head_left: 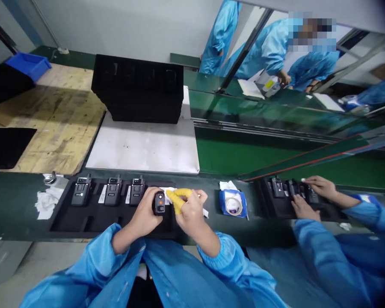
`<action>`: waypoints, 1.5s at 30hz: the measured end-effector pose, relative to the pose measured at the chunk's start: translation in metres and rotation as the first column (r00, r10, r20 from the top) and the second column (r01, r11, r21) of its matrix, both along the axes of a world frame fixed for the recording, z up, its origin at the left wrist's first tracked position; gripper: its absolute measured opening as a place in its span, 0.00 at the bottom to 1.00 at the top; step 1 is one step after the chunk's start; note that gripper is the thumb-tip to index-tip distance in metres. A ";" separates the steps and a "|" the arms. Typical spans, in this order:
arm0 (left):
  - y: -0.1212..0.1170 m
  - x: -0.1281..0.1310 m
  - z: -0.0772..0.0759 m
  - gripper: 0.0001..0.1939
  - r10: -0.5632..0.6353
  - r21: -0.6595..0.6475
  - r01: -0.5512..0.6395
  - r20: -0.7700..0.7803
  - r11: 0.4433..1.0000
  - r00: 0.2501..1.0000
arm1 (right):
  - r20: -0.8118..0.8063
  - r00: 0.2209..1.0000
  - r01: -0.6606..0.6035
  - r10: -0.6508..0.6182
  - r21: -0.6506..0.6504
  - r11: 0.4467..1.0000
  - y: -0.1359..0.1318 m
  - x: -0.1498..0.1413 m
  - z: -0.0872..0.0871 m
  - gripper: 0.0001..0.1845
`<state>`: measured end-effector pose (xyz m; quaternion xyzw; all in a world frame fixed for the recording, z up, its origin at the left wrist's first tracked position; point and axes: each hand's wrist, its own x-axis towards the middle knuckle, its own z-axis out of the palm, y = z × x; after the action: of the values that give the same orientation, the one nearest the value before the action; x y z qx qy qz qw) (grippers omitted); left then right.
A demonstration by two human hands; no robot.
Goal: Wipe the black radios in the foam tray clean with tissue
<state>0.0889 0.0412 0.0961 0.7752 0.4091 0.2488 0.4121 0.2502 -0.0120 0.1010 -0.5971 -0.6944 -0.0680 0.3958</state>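
Wearing a blue smock (186,273) across the bottom of the frame. Grasping an upended black handheld radio (159,205) with the left hand (144,216), just below the middle of the frame, with bent fingers around its side and its orange button toward the camera. Curling the right hand (190,211) just beside it, with yellow finger cots (184,193) on two digits, near some white material (168,196); cannot tell whether pinching it.

Working over the right part of a black foam tray (102,226). Counting three similar radios (113,191) along its upper row, with white labels (102,194) just left of two. Seeing crumpled white cloth (47,202) off its left end and, right of center, a blue holder (223,204) with a tape roll (233,199).

Showing at the right edge a co-worker's hands (321,188) over another black tray (274,209). Stacked at upper center: black foam trays (144,102) on a white board (144,149). Set at upper left: a blue bin (32,66).
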 end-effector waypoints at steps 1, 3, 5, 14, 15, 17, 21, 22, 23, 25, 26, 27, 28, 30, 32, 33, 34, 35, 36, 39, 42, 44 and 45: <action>-0.002 -0.001 0.002 0.31 -0.013 0.012 0.013 0.020 1.000 1.000 | 0.029 0.999 -0.040 0.040 0.006 0.999 -0.001 -0.003 0.004 0.18; -0.005 -0.002 0.003 0.31 -0.036 0.031 0.034 0.049 0.999 0.998 | 0.095 0.990 -0.111 0.108 0.029 0.993 -0.002 -0.008 0.011 0.17; -0.007 -0.003 0.004 0.31 -0.054 0.044 0.051 0.067 0.998 0.996 | 0.148 0.981 -0.134 0.125 0.057 0.989 -0.003 -0.009 0.014 0.17; -0.009 -0.007 0.009 0.31 -0.068 0.042 0.066 0.051 0.997 0.996 | 0.165 0.986 -0.034 0.038 -0.029 0.999 -0.008 -0.003 0.007 0.15; -0.009 -0.007 0.009 0.30 -0.063 0.031 0.062 0.043 0.998 0.997 | 0.158 0.985 -0.072 0.075 -0.029 0.997 -0.011 -0.004 0.008 0.16; -0.009 -0.007 0.010 0.28 -0.057 0.012 0.056 0.028 0.998 0.998 | 0.160 0.978 -0.134 0.136 -0.027 0.991 -0.015 -0.007 0.009 0.19; -0.007 -0.007 0.009 0.28 -0.053 0.017 0.053 0.018 0.998 0.998 | 0.181 0.981 -0.067 0.068 -0.010 0.998 -0.014 -0.013 0.010 0.20; -0.007 -0.007 0.009 0.28 -0.057 0.021 0.057 0.023 0.998 0.998 | 0.181 0.983 -0.030 0.029 0.002 1.000 -0.012 -0.013 0.010 0.19; -0.007 -0.007 0.009 0.29 -0.063 0.023 0.063 0.028 0.998 0.998 | 0.176 0.984 0.003 -0.005 0.014 1.000 -0.011 -0.013 0.010 0.18; -0.007 -0.006 0.008 0.30 -0.075 0.018 0.075 0.030 0.997 0.997 | 0.153 0.987 0.050 -0.054 0.033 0.998 -0.008 -0.011 0.009 0.16; -0.007 -0.006 0.008 0.31 -0.078 0.013 0.078 0.024 0.997 0.997 | 0.138 0.988 0.064 -0.068 0.036 0.997 -0.008 -0.010 0.009 0.16; -0.007 -0.005 0.007 0.31 -0.076 0.012 0.076 0.016 0.997 0.997 | 0.121 0.990 0.072 -0.076 0.038 0.997 -0.008 -0.009 0.010 0.16; -0.006 -0.005 0.007 0.31 -0.073 0.013 0.073 0.008 0.997 0.997 | 0.105 0.992 0.069 -0.073 0.039 0.997 -0.009 -0.009 0.010 0.16; -0.006 -0.005 0.006 0.30 -0.074 0.026 0.074 0.005 0.997 0.997 | 0.094 0.995 0.027 -0.029 0.032 0.999 -0.011 -0.008 0.011 0.17; -0.006 -0.004 0.007 0.30 -0.088 0.044 0.087 0.013 0.995 0.996 | 0.109 0.994 -0.031 0.029 0.018 0.999 -0.013 -0.008 0.010 0.18; -0.006 -0.004 0.007 0.30 -0.096 0.051 0.095 0.017 0.994 0.995 | 0.120 0.992 -0.040 0.040 0.002 0.999 -0.014 -0.007 0.008 0.18; -0.006 -0.004 0.008 0.31 -0.102 0.053 0.101 0.014 0.993 0.995 | 0.127 0.991 -0.027 0.030 -0.021 0.999 -0.013 -0.006 0.006 0.17; -0.006 -0.003 0.009 0.31 -0.101 0.043 0.101 -0.014 0.994 0.995 | 0.127 0.992 0.003 0.002 -0.046 0.999 -0.012 -0.003 0.001 0.17; -0.005 -0.002 0.009 0.31 -0.093 0.023 0.095 -0.066 0.995 0.993 | 0.121 0.992 0.047 -0.039 -0.066 0.997 -0.011 0.000 -0.004 0.17; 0.002 0.005 0.001 0.33 -0.049 -0.047 0.037 -0.267 0.998 0.962 | 0.086 0.983 0.172 -0.165 -0.088 0.981 -0.010 0.016 -0.021 0.19; 0.017 0.018 -0.021 0.36 0.024 -0.068 -0.057 -0.406 0.996 0.914 | 0.052 0.965 0.262 -0.258 -0.100 0.960 -0.014 0.032 -0.036 0.20; 0.029 0.029 -0.039 0.41 0.078 -0.060 -0.124 -0.498 0.990 0.863 | 0.041 0.957 0.292 -0.289 -0.120 0.949 -0.021 0.038 -0.042 0.19; 0.035 0.034 -0.048 0.43 0.099 -0.050 -0.149 -0.543 0.988 0.834 | 0.036 0.954 0.298 -0.296 -0.129 0.946 -0.025 0.040 -0.044 0.18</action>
<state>0.1231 0.0757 0.0481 0.7663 0.5685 0.0287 0.2981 0.2900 -0.0365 0.0567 -0.7193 -0.6027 -0.0855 0.3348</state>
